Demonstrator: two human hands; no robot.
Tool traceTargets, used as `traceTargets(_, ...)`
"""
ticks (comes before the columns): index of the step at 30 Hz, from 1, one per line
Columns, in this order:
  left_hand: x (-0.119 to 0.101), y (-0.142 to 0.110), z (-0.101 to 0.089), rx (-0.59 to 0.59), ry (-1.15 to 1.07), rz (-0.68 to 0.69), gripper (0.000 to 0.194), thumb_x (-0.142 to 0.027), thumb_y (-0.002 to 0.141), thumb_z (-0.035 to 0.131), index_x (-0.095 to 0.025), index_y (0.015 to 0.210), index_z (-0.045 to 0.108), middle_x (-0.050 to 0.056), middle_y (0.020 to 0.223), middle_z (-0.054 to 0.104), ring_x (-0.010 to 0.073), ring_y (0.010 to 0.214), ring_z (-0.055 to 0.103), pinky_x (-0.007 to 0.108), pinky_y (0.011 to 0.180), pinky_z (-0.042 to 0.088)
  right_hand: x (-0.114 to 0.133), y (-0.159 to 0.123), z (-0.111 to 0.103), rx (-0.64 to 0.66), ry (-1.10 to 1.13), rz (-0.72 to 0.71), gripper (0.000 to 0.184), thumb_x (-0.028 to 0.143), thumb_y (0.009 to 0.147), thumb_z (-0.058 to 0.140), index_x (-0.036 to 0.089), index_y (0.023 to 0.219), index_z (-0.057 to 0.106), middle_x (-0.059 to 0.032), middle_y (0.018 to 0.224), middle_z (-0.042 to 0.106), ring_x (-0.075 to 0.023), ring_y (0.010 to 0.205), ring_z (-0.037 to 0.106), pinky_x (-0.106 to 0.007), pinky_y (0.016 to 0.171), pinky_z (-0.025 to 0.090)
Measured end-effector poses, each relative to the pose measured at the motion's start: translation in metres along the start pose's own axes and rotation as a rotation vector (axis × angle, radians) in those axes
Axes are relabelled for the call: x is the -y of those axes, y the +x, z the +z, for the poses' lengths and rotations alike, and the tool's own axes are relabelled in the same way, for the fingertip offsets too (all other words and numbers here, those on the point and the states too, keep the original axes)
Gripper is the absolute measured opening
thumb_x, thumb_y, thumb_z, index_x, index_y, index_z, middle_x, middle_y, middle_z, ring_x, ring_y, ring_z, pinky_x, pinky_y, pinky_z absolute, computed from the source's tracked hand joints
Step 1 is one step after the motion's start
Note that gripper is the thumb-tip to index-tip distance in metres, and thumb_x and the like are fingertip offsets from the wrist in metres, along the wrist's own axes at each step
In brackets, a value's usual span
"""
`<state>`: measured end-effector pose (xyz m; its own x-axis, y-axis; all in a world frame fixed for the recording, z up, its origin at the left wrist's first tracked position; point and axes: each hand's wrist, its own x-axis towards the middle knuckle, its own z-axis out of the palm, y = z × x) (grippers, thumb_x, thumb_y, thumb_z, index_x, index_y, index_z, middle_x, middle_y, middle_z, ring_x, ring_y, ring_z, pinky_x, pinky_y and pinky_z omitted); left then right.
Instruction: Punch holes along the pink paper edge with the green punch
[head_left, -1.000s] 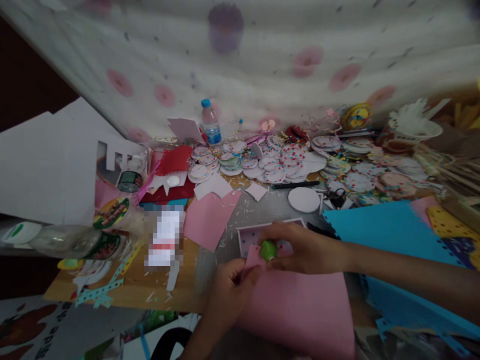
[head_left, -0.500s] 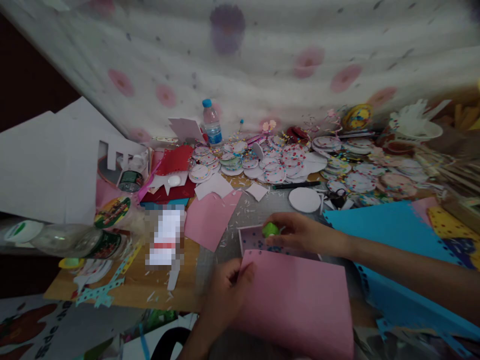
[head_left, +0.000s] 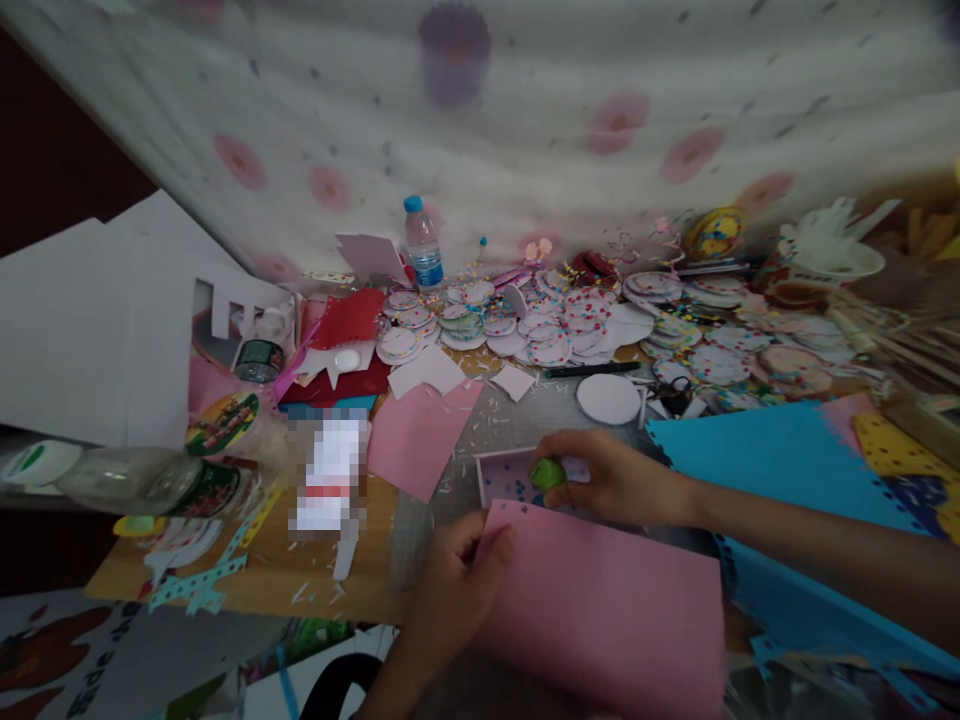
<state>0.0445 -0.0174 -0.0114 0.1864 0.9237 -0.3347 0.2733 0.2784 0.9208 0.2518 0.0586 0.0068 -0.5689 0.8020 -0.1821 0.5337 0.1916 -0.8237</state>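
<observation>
My left hand (head_left: 457, 585) pinches the left edge of a large pink sheet (head_left: 607, 610) that lies at the near edge of the table. My right hand (head_left: 607, 475) holds a small green punch (head_left: 548, 472) over a shallow pink-rimmed tray (head_left: 495, 477) with small dots in it, just beyond the sheet's far edge. The sheet's top left corner shows small notches.
A blue foam sheet (head_left: 780, 450) lies to the right. A smaller pink square (head_left: 420, 435) lies left of the tray. Several decorated round discs (head_left: 555, 325), a water bottle (head_left: 421, 245), a plain white disc (head_left: 607, 398), white card (head_left: 97, 330) and jars (head_left: 187, 485) crowd the back and left.
My right hand lifted the green punch off the pink sheet's corner and moved it back over the tray. My left hand kept hold of the sheet, which shifted slightly.
</observation>
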Motion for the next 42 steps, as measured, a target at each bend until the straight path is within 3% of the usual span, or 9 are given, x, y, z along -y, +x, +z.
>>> traceTargets(7, 0.001, -0.002, -0.002, -0.033, 0.019, 0.003, 0.028, -0.038, 0.081, 0.056, -0.014, 0.075, 0.068, 0.000, 0.064, 0.059, 0.0138, 0.060, 0.049, 0.021, 0.053, 0.035, 0.010, -0.001, -0.017, 0.138, 0.062, -0.035, 0.021, 0.035, 0.079, 0.063, 0.016, 0.088, 0.063, -0.0016, 0.079, 0.063, -0.0169, 0.076, 0.055, -0.027, 0.069, 0.044)
traceTargets(11, -0.005, -0.003, -0.001, -0.057, 0.047, 0.025, 0.025, -0.035, 0.082, 0.055, -0.015, 0.077, 0.069, 0.000, 0.066, 0.063, 0.0147, 0.061, 0.053, 0.021, 0.053, 0.037, 0.024, -0.007, -0.025, 0.164, -0.029, -0.096, 0.026, 0.034, 0.079, 0.064, 0.019, 0.100, 0.063, -0.0019, 0.088, 0.065, -0.0182, 0.081, 0.057, -0.028, 0.073, 0.045)
traceTargets(17, -0.011, -0.005, 0.002, -0.086, 0.116, 0.105, 0.022, -0.029, 0.083, 0.054, -0.016, 0.082, 0.071, 0.001, 0.074, 0.069, 0.0184, 0.071, 0.061, 0.023, 0.062, 0.044, 0.036, -0.009, -0.024, 0.192, -0.211, -0.129, 0.019, 0.029, 0.077, 0.066, 0.019, 0.092, 0.065, -0.0051, 0.087, 0.065, -0.0204, 0.079, 0.059, -0.029, 0.068, 0.044)
traceTargets(29, -0.009, -0.004, 0.004, -0.057, 0.083, 0.110, 0.022, -0.027, 0.084, 0.053, -0.016, 0.086, 0.072, 0.003, 0.081, 0.072, 0.0205, 0.081, 0.065, 0.025, 0.071, 0.047, 0.037, -0.007, -0.028, 0.253, -0.225, -0.106, 0.022, 0.028, 0.077, 0.065, 0.015, 0.095, 0.064, -0.0064, 0.092, 0.066, -0.0208, 0.083, 0.059, -0.027, 0.067, 0.043)
traceTargets(42, -0.010, -0.002, 0.005, -0.044, 0.118, 0.117, 0.023, -0.028, 0.086, 0.052, -0.014, 0.072, 0.065, -0.001, 0.068, 0.065, 0.0134, 0.065, 0.056, 0.019, 0.057, 0.039, 0.036, -0.002, -0.030, 0.351, -0.157, -0.082, 0.017, 0.027, 0.078, 0.065, 0.016, 0.091, 0.065, -0.0012, 0.082, 0.065, -0.0152, 0.074, 0.057, -0.024, 0.065, 0.042)
